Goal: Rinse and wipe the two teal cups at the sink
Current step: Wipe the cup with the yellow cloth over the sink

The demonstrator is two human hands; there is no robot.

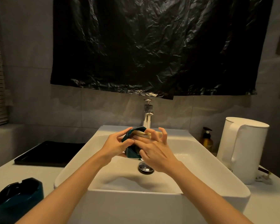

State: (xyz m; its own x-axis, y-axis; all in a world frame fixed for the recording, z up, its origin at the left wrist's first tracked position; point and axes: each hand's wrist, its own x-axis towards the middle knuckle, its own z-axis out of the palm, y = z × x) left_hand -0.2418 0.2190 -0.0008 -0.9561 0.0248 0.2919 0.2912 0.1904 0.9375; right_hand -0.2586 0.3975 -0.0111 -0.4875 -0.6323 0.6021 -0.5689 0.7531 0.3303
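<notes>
Over the white sink (205,159), my left hand (115,147) grips a teal cup (131,151) tilted on its side, mouth towards the right. A pale cloth (142,134) is stuffed into the cup's mouth. My right hand (153,149) pushes the cloth into the cup with its first fingers, the other fingers spread and curled above. The second teal cup (18,201) stands upright on the counter at the near left. No water runs from the chrome tap (147,118).
A black tray (50,152) lies on the counter left of the sink. A white kettle (242,149) and an amber pump bottle (207,139) stand to the right. The drain plug (146,167) sits in the basin. Black plastic sheeting (152,46) hangs above the tap.
</notes>
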